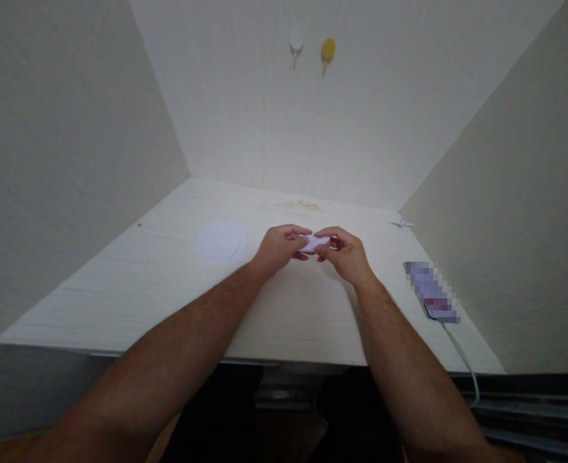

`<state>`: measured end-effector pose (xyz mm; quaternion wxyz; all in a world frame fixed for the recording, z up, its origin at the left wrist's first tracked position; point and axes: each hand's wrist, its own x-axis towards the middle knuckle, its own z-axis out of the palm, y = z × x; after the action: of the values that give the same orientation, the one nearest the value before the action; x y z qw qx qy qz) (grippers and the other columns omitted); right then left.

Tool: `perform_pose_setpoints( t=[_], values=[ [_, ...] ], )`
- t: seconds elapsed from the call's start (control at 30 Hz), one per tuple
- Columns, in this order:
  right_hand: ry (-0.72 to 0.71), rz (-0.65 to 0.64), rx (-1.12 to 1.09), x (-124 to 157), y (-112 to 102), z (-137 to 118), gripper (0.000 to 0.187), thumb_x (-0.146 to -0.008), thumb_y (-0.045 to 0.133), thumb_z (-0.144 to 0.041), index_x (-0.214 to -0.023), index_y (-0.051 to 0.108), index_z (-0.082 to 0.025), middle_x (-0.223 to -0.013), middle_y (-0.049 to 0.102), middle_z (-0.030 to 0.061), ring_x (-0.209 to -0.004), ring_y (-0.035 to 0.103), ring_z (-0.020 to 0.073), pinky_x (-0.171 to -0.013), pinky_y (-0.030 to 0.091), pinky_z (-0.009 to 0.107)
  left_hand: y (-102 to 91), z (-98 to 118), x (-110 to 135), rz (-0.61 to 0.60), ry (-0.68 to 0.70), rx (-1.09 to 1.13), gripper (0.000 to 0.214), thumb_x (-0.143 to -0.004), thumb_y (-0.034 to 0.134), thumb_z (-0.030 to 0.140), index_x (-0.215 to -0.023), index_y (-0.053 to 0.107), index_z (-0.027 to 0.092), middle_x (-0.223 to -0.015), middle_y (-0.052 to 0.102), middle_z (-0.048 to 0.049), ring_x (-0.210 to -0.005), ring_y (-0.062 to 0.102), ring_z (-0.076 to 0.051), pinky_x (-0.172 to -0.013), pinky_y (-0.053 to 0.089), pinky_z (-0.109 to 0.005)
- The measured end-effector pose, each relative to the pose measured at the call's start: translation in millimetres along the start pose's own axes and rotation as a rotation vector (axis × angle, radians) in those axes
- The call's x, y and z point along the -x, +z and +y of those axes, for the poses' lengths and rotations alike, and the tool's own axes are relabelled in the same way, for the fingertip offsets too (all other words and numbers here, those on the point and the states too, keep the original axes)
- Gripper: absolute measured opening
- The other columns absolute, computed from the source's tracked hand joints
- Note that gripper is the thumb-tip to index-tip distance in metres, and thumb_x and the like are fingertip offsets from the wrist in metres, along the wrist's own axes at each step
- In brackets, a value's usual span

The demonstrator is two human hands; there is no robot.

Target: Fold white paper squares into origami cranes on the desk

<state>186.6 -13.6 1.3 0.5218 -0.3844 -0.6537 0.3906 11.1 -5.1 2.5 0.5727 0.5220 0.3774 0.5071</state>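
A small piece of folded white paper [315, 243] is held between my two hands, over the middle of the white table. My left hand [284, 245] pinches its left side, thumb on top. At its right side, the thumb and fingers of my right hand [344, 252] close on the paper. Parts of the paper are hidden by the fingers, so its full shape cannot be made out. To the left of my left hand lie several white paper sheets [222, 240], loosely stacked.
A phone [431, 289] with a white cable [462, 354] lies at the right. A small folded white paper figure [403, 224] sits near the back right corner. A yellow hook [328, 49] and a white hook [296, 46] are on the back wall. Walls enclose the table [143, 302] at both sides.
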Motion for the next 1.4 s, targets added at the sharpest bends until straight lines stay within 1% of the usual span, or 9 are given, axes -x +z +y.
perform_pose_setpoints(
  t=[0.1,0.2,0.3,0.4,0.6,0.73,0.93,1.13,1.4],
  values=[
    [0.094,0.043,0.036,0,-1,0,0.021,-0.072,0.073,-0.030,-0.088,0.065,-0.019,-0.054,0.060,-0.0059,-0.049,0.061,0.0124,-0.048,0.048,0.024,-0.8,-1,1,-0.066,-0.012,0.039,0.037,-0.071,0.078,0.028,-0.101,0.070,0.008,-0.079,0.073,-0.0081,-0.072,0.072,-0.018,-0.067,0.062,-0.032],
    [0.119,0.088,0.061,-1,-1,0,0.023,-0.070,0.073,-0.031,-0.086,0.062,-0.019,-0.049,0.056,-0.0077,-0.047,0.062,0.0137,-0.046,0.046,0.023,-1.0,-4,0,-0.104,0.016,0.027,0.046,-0.066,0.082,0.025,-0.108,0.069,0.010,-0.084,0.074,-0.0077,-0.075,0.071,-0.017,-0.075,0.061,-0.036],
    [0.133,0.130,0.049,-2,0,-2,0.029,-0.066,0.075,-0.032,-0.088,0.061,-0.020,-0.049,0.057,-0.0085,-0.046,0.062,0.0144,-0.045,0.046,0.024,-0.8,-7,-1,-0.101,0.043,-0.007,0.052,-0.061,0.083,0.016,-0.111,0.069,0.012,-0.085,0.074,-0.0066,-0.077,0.071,-0.017,-0.077,0.061,-0.036],
    [0.155,0.141,0.037,-3,0,-2,0.034,-0.063,0.078,-0.033,-0.089,0.060,-0.019,-0.049,0.059,-0.0073,-0.045,0.062,0.0152,-0.045,0.047,0.025,-0.2,-9,-1,-0.097,0.042,0.011,0.047,-0.063,0.078,0.012,-0.109,0.069,0.012,-0.083,0.073,-0.0058,-0.076,0.070,-0.016,-0.077,0.061,-0.036],
    [0.222,0.145,-0.101,-5,-1,3,0.037,-0.058,0.082,-0.034,-0.085,0.063,-0.018,-0.054,0.063,-0.0047,-0.046,0.063,0.0141,-0.047,0.051,0.025,1.3,-5,0,-0.077,0.041,0.003,0.040,-0.066,0.073,0.011,-0.105,0.069,0.012,-0.085,0.072,-0.0041,-0.070,0.069,-0.014,-0.074,0.062,-0.034],
    [0.249,0.160,-0.190,-5,1,4,0.037,-0.056,0.084,-0.033,-0.083,0.064,-0.017,-0.056,0.065,-0.0037,-0.045,0.062,0.0129,-0.046,0.053,0.025,0.6,-2,1,-0.088,0.040,0.034,0.039,-0.064,0.073,0.011,-0.103,0.069,0.012,-0.087,0.072,-0.0035,-0.073,0.070,-0.014,-0.074,0.062,-0.033],
    [0.307,0.171,-0.320,-5,6,0,0.033,-0.058,0.082,-0.034,-0.081,0.066,-0.017,-0.057,0.065,-0.0024,-0.052,0.062,0.0125,-0.052,0.058,0.027,-0.3,-4,-1,-0.085,0.072,0.015,0.039,-0.065,0.071,0.013,-0.104,0.069,0.013,-0.090,0.074,-0.0044,-0.074,0.070,-0.014,-0.073,0.062,-0.032],
    [0.354,0.203,-0.304,-5,9,-1,0.021,-0.058,0.074,-0.022,-0.076,0.066,-0.016,-0.058,0.064,-0.0018,-0.053,0.061,0.0122,-0.050,0.057,0.026,0.7,-8,-3,-0.064,0.093,-0.047,0.039,-0.064,0.070,0.013,-0.103,0.068,0.012,-0.092,0.075,-0.0067,-0.077,0.071,-0.015,-0.072,0.061,-0.032],
    [0.252,0.115,-0.213,-3,11,-3,0.028,-0.060,0.079,-0.029,-0.082,0.066,-0.017,-0.072,0.069,0.0000,-0.057,0.061,0.0116,-0.052,0.056,0.026,0.9,-4,0,0.003,0.167,-0.161,0.040,-0.069,0.066,0.013,-0.108,0.067,0.013,-0.088,0.075,-0.0050,-0.073,0.071,-0.015,-0.071,0.061,-0.028]
  ],
)
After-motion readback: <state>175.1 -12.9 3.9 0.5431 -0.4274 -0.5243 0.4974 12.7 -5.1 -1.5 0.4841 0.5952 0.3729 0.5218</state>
